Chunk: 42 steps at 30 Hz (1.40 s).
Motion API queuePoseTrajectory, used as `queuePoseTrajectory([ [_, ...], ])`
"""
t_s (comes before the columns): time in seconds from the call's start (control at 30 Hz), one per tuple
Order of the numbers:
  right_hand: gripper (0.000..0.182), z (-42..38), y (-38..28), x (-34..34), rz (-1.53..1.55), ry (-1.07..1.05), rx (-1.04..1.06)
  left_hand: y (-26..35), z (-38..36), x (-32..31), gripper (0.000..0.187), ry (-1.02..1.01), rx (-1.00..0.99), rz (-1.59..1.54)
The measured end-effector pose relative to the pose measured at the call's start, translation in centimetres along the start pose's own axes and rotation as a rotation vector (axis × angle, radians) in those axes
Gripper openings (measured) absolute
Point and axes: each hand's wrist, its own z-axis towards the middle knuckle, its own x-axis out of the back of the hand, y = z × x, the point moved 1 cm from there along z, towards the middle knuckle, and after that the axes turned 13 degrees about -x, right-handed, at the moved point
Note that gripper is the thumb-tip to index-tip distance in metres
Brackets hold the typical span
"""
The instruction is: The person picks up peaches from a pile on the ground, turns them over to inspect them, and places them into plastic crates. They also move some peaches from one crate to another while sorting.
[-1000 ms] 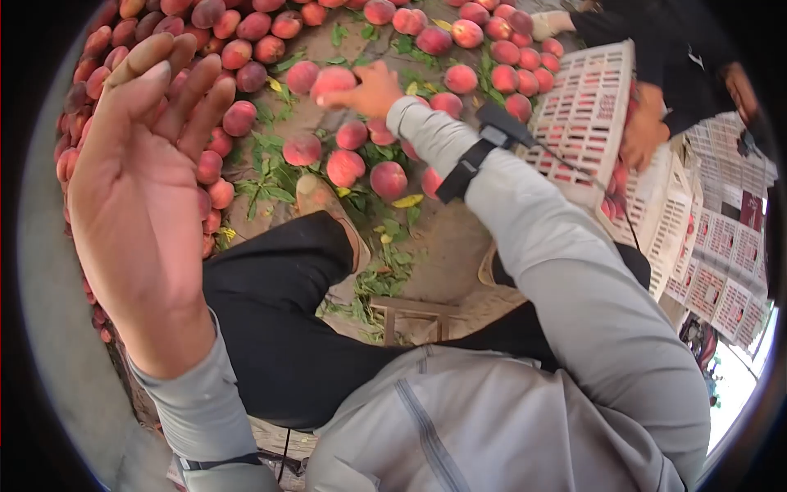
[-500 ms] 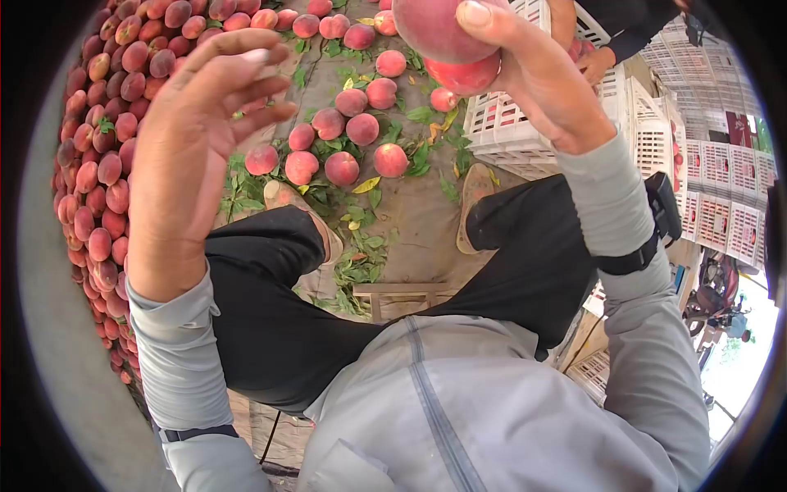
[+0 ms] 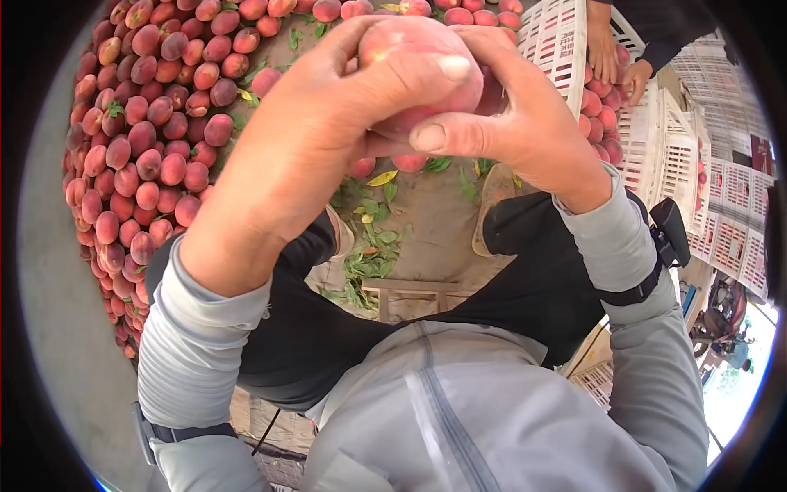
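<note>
Left hand (image 3: pixel 320 115) curled round front peach (image 3: pixel 422 61), thumb across it; right hand (image 3: pixel 533 123) cupped, fingers bent round a darker second peach (image 3: pixel 493 94), mostly hidden behind the first, far fingertips not visible. Both peaches held up between the hands, above the floor (image 3: pixel 434 230). Below, black-trousered legs (image 3: pixel 541 262), scattered leaves (image 3: pixel 373 254) between the shoes. Left, big peach pile (image 3: pixel 139 164). Farther off right, white crate (image 3: pixel 556 49) with peaches, another person's hand (image 3: pixel 602 53) at them.
</note>
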Motion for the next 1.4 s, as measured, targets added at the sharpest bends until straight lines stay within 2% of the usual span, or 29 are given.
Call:
queuePoseTrajectory([
  [0.03, 0.073, 0.0, -0.1, 0.0, 0.020, 0.016, -0.006, 0.0, 0.0, 0.1, 0.053, -0.001, 0.002, -0.006],
  [0.1, 0.064, 0.2, -0.7, 0.2, 0.120, 0.011, -0.037, 0.3, -0.2, 0.3, 0.053, 0.132, -0.050, -0.183],
  [0.13, 0.060, 0.3, -1.4, 0.3, 0.200, -0.016, -0.069, 1.1, -0.4, 1.4, 0.053, 0.058, -0.085, -0.214],
  [0.2, 0.049, 0.4, -2.9, 0.3, 0.325, -0.040, -0.415, 2.3, -0.3, -0.3, 0.054, 0.180, -0.140, 0.028],
  [0.23, 0.045, 0.8, -1.2, 0.8, 0.384, -0.080, -0.311, 2.6, -0.4, -0.7, 0.055, 0.223, -0.156, 0.110],
  [0.27, 0.042, 1.0, -1.1, 1.0, 0.439, -0.118, -0.203, 2.6, -0.5, 0.0, 0.052, 0.192, -0.222, 0.041],
  [0.33, 0.033, 0.3, -1.8, 1.3, 0.495, -0.161, -0.210, 3.0, -0.6, 0.4, 0.049, 0.156, -0.290, -0.031],
  [0.4, 0.027, 0.3, -2.2, 0.6, 0.581, 0.012, -0.266, 4.0, -0.5, -0.1, 0.048, 0.290, -0.151, -0.166],
  [0.43, 0.027, 0.1, -1.9, 0.8, 0.577, 0.021, -0.266, 4.2, -0.5, -0.4, 0.047, 0.333, -0.106, -0.214],
  [0.5, 0.023, 0.1, -0.9, 1.3, 0.625, -0.049, -0.116, 4.2, -0.7, -1.0, 0.048, 0.368, -0.117, -0.160],
  [0.63, 0.021, -0.1, -0.4, 2.2, 0.620, -0.021, -0.086, 2.9, -0.9, 0.5, 0.050, 0.407, -0.218, -0.137],
  [0.7, 0.018, -0.7, -0.3, 2.9, 0.602, -0.035, -0.028, 2.3, -0.6, 3.8, 0.052, 0.120, -0.250, -0.229],
  [0.77, 0.017, -0.9, -0.1, 3.4, 0.602, 0.013, -0.030, 2.5, -0.7, 4.1, 0.052, 0.142, -0.254, -0.199],
  [0.8, 0.015, -0.8, 0.0, 3.6, 0.598, 0.053, -0.040, 2.6, -0.7, 3.8, 0.052, 0.172, -0.258, -0.175],
  [0.83, 0.015, -0.5, 0.6, 3.8, 0.605, 0.057, -0.027, 2.5, -0.7, 2.8, 0.047, 0.297, -0.339, -0.157],
  [0.9, 0.011, 0.4, 1.2, 4.4, 0.633, 0.029, 0.116, 2.4, -1.4, 1.9, 0.046, 0.330, -0.344, -0.148],
  [0.97, 0.010, 0.1, 0.8, 4.8, 0.642, 0.077, 0.154, 1.7, -1.9, 2.4, 0.042, 0.410, -0.358, -0.138],
  [1.13, 0.009, 0.2, 0.4, 5.9, 0.661, 0.073, 0.262, 1.7, -3.6, -1.6, 0.044, 0.446, -0.356, -0.293],
  [1.2, 0.009, 0.0, 0.0, 5.7, 0.545, 0.323, 0.237, 2.3, -4.6, -4.3, 0.047, 0.452, -0.428, -0.281],
  [1.23, 0.011, -0.1, 0.0, 5.5, 0.388, 0.587, 0.343, 2.8, -5.1, -5.4, 0.048, 0.409, -0.465, -0.267],
  [1.27, 0.011, -0.2, 0.1, 5.6, 0.393, 0.593, 0.350, 3.3, -5.6, -6.5, 0.048, 0.402, -0.468, -0.261],
  [1.33, 0.011, -0.3, 0.6, 6.0, 0.598, 0.362, 0.279, 4.0, -6.4, -8.6, 0.048, 0.334, -0.436, -0.302],
  [1.4, 0.009, 0.9, 1.2, 6.9, 0.627, 0.374, 0.237, 4.6, -6.3, -9.3, 0.049, 0.355, -0.465, -0.280],
])
